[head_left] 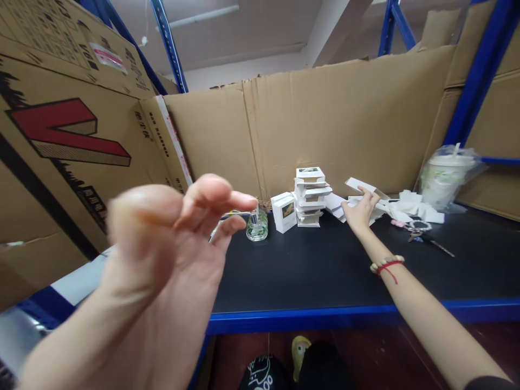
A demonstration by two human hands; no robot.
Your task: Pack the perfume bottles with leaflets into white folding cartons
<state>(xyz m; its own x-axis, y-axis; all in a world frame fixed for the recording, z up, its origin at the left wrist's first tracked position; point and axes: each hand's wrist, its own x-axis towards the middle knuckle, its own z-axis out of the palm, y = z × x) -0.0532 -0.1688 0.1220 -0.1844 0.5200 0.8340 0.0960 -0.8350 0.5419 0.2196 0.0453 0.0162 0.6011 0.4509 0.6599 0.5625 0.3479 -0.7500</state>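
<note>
My left hand (174,265) is raised close to the camera, palm showing, its fingers bent and apart with nothing in them. Beyond its fingertips several clear glass bottles (257,232) with silver necks stand on the black shelf, partly hidden by the fingers. At the back my right hand (359,212) reaches over a pile of white card pieces, its fingers closed on a flat white carton (359,185). To its left are a stack of small white boxes (311,192) and one upright white box (284,212) with a dark picture on its front.
Loose white card pieces (414,206) lie right of my right hand. Keys (433,239) and a beaded ring (419,225) rest before a lidded plastic cup (444,176) in a clear bag. Cardboard walls (345,119) close off the back and left; a blue edge (309,319) runs along the front.
</note>
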